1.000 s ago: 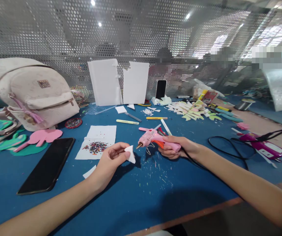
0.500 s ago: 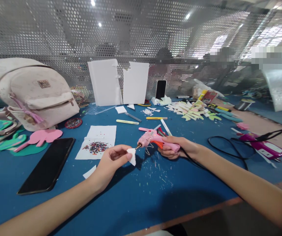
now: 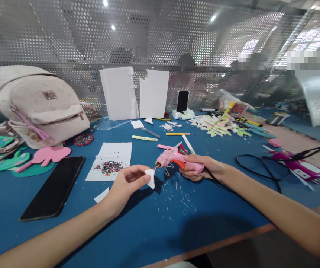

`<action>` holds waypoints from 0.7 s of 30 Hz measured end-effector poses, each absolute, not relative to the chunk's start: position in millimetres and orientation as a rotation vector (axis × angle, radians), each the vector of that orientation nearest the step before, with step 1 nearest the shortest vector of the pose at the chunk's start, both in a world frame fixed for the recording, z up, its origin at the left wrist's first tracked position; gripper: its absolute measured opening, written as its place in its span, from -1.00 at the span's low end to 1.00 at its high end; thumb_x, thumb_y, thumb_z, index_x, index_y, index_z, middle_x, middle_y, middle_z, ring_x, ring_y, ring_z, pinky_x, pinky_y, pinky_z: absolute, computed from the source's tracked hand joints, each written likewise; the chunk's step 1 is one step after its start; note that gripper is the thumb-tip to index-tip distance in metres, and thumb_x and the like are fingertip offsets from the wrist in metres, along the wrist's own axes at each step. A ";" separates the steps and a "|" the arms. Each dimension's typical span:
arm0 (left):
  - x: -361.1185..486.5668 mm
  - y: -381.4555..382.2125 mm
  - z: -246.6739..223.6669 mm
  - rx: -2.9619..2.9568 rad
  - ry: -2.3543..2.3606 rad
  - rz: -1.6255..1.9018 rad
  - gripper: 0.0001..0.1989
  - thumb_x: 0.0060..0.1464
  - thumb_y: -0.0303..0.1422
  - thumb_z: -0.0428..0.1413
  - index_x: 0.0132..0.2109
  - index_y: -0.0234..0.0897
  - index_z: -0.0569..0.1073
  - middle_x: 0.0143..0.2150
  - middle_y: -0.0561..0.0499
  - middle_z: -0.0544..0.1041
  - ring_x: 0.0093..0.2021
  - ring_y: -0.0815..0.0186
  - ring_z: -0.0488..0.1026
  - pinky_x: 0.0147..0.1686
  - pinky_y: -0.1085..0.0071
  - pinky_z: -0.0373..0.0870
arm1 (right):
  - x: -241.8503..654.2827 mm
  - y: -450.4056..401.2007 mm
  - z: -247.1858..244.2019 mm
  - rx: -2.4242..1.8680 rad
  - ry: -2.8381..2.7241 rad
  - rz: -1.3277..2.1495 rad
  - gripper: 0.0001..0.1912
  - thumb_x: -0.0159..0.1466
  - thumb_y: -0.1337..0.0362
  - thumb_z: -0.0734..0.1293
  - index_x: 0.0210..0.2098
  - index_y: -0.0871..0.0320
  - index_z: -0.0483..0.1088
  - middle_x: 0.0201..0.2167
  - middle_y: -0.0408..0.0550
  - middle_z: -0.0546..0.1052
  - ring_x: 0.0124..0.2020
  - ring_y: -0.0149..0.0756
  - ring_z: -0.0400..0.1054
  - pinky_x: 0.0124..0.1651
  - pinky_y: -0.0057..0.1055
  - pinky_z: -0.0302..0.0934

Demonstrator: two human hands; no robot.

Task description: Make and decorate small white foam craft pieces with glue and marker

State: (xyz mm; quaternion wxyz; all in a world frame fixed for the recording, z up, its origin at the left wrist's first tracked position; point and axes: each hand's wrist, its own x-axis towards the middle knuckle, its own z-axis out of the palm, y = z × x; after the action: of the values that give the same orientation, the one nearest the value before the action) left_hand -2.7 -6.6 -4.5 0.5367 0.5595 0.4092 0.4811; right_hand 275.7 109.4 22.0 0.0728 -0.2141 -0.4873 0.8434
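Worktop: we sit at a blue table (image 3: 154,223) backed by a perforated metal screen, with craft bits spread all over it.
Left hand: our left hand (image 3: 126,184) pinches a small white foam piece (image 3: 150,176) between thumb and fingertips, just above the blue surface.
Right hand: our right hand (image 3: 201,169) is wrapped around the grip of the pink glue gun (image 3: 173,158), whose black cord trails off to the right.
Change: a second ago we held the gun's brass tip a little apart from the foam; now we see it right at the piece's upper edge, touching or very nearly so, and the foam sits a shade lower and closer to the gun.
Meaning: we judge that the gluing is starting, with the nozzle brought to the spot that takes the bead.
Near left: we see a black phone (image 3: 54,188) lying flat and a white sheet with coloured sequins (image 3: 110,162) just beyond our left hand.
Further left: a cream backpack (image 3: 37,104) stands behind pink and green foam cut-outs (image 3: 23,160).
Far side: two white foam boards (image 3: 134,93) lean on the screen, a second phone (image 3: 182,101) stands propped, and foam strips (image 3: 218,124) lie heaped to the right.
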 end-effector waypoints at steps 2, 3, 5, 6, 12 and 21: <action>-2.6 -6.7 -4.4 1.333 0.979 1.141 -0.76 0.30 -0.26 0.15 0.00 -0.32 0.46 -0.06 -0.06 0.52 -0.16 0.25 0.52 -0.16 0.22 0.52 | 275.7 109.1 22.0 -0.645 -1.468 2.531 -0.51 0.37 -0.03 0.24 -0.53 0.20 0.19 -0.61 -0.22 0.15 -0.65 -0.53 -0.13 -0.68 -0.57 -0.24; -2.6 -6.8 -4.3 1.334 0.980 1.139 -0.77 0.30 -0.26 0.15 0.00 -0.32 0.46 -0.06 -0.06 0.52 -0.16 0.25 0.52 -0.16 0.23 0.52 | 275.7 109.1 21.8 -0.646 -1.469 2.531 -0.51 0.37 -0.03 0.24 -0.53 0.20 0.19 -0.62 -0.22 0.15 -0.65 -0.53 -0.13 -0.68 -0.57 -0.24; -2.6 -6.8 -4.4 1.336 0.983 1.135 -0.77 0.30 -0.26 0.15 -0.01 -0.32 0.46 -0.07 -0.06 0.52 -0.17 0.25 0.52 -0.17 0.23 0.52 | 275.7 109.3 21.5 -0.648 -1.471 2.531 -0.51 0.38 -0.02 0.24 -0.53 0.20 0.19 -0.62 -0.22 0.16 -0.66 -0.53 -0.13 -0.68 -0.56 -0.25; -2.6 -6.8 -4.5 1.336 0.984 1.134 -0.77 0.30 -0.26 0.15 -0.01 -0.32 0.46 -0.07 -0.05 0.52 -0.17 0.25 0.52 -0.17 0.23 0.52 | 275.7 109.5 21.3 -0.650 -1.471 2.531 -0.51 0.38 -0.02 0.24 -0.53 0.20 0.19 -0.62 -0.22 0.16 -0.66 -0.53 -0.13 -0.68 -0.57 -0.25; -2.5 -6.1 -5.3 1.338 0.980 1.128 -0.77 0.30 -0.26 0.15 -0.01 -0.32 0.46 -0.07 -0.05 0.52 -0.17 0.25 0.52 -0.17 0.23 0.52 | 275.8 109.9 20.6 -0.651 -1.480 2.535 -0.50 0.37 -0.03 0.25 -0.53 0.20 0.18 -0.63 -0.22 0.16 -0.67 -0.54 -0.12 -0.68 -0.57 -0.24; -2.7 -6.0 -5.3 1.332 0.962 1.135 -0.78 0.30 -0.27 0.15 -0.02 -0.32 0.47 -0.09 -0.04 0.52 -0.19 0.26 0.52 -0.19 0.25 0.52 | 275.9 109.5 24.3 -0.600 -1.436 2.537 -0.52 0.39 -0.02 0.22 -0.51 0.19 0.18 -0.62 -0.23 0.15 -0.66 -0.53 -0.19 -0.69 -0.56 -0.27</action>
State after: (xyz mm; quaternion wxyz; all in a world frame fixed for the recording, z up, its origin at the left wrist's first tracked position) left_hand -2.7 -6.0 -5.3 0.5415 0.5607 0.4052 0.4777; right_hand 275.9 109.5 24.3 0.0824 -0.2007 -0.4808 0.8496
